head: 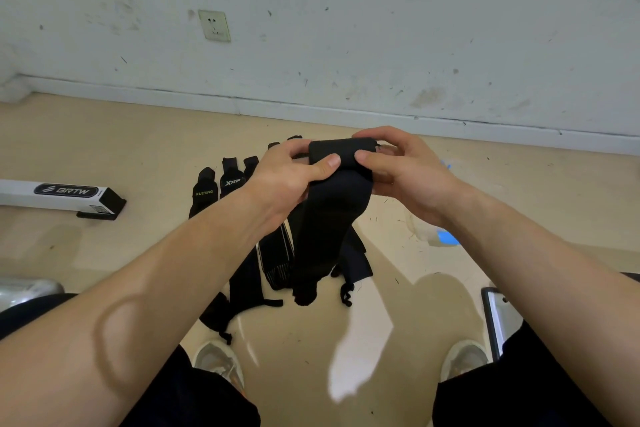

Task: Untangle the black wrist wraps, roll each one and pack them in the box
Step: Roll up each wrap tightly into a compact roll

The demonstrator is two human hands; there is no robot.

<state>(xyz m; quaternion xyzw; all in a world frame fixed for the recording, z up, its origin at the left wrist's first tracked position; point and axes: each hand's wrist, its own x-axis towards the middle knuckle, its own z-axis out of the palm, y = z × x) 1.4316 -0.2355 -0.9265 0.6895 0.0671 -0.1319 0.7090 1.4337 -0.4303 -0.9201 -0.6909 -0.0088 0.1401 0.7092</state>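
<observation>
Left hand (287, 180), right hand (405, 173), fingers (325, 163) of both pinching rolled top of black wrist wrap (332, 218), tail hanging

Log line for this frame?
step: rolling wrap | left hand: grips wrap | right hand: grips wrap | other wraps: on floor | box: floor, left

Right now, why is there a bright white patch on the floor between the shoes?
Head view: that white patch is light glaring off the shiny floor; the wide lens curves the baseboard and makes the forearms look huge; the left hand, right hand and black wrist wrap look sharp.
</observation>
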